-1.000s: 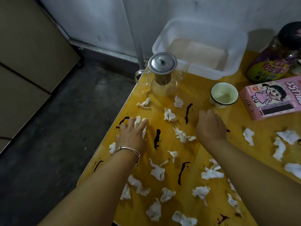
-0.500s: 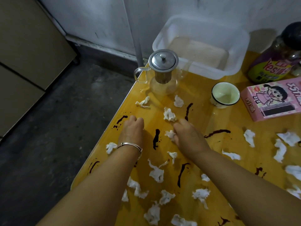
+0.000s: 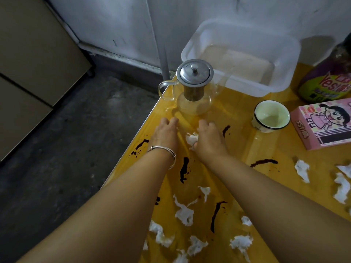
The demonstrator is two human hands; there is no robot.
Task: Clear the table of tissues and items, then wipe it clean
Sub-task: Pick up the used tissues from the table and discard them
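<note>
On the yellow table [image 3: 245, 149], dark stains [image 3: 184, 169] and several crumpled white tissues [image 3: 184, 213] lie scattered, more of them at the right [image 3: 302, 169]. Just in front of the glass teapot [image 3: 193, 88], my left hand [image 3: 166, 134], wearing a silver bangle, lies palm down with its fingers curled onto the table. Nothing shows under it, but the tissues it covered earlier are gone. Beside it, my right hand [image 3: 209, 141] grips a wad of tissue [image 3: 191, 139] that sticks out by the thumb.
A clear plastic tub [image 3: 284, 80] stands at the back against the wall. Right of the hands are a pale enamel cup [image 3: 271, 116], a pink carton [image 3: 326, 124] and a dark bottle [image 3: 326, 80]. The table's left edge drops to a dark floor.
Both hands have moved forward to just before the teapot. The tissues near the teapot and by the left edge are gone from the table, and the right hand's wad has grown.
</note>
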